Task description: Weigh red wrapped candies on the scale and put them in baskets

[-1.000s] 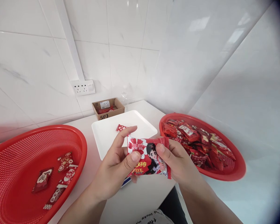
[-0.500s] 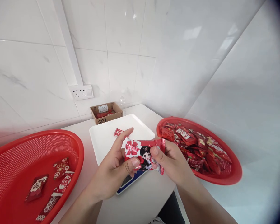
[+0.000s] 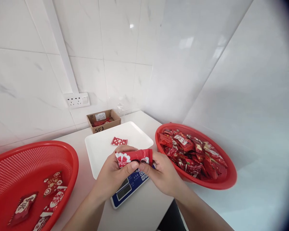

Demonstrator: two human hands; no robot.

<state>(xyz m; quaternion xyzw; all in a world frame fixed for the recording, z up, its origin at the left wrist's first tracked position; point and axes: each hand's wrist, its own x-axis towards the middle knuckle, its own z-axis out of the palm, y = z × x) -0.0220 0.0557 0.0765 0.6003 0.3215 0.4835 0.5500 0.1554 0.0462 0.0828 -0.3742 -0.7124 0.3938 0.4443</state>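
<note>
Both my hands pinch one red snack packet (image 3: 135, 156) with white print, held nearly edge-on over the front of a white tray (image 3: 98, 154). My left hand (image 3: 113, 175) grips its left end between thumb and fingers. My right hand (image 3: 162, 173) grips its right end. Under the hands lies a blue digital scale (image 3: 128, 189) that carries the tray. One small red packet (image 3: 118, 141) lies on the tray's far part.
A red mesh basket (image 3: 225, 183) at the right is heaped with several red packets. Another red basket (image 3: 69, 154) at the left holds several packets. A small cardboard box (image 3: 103, 120) stands at the back wall below a wall socket (image 3: 77, 100). Tiled walls close in behind and at the right.
The packet has tipped from face-up to nearly edge-on and dropped lower over the scale. My view has shifted, so more of the blue scale shows.
</note>
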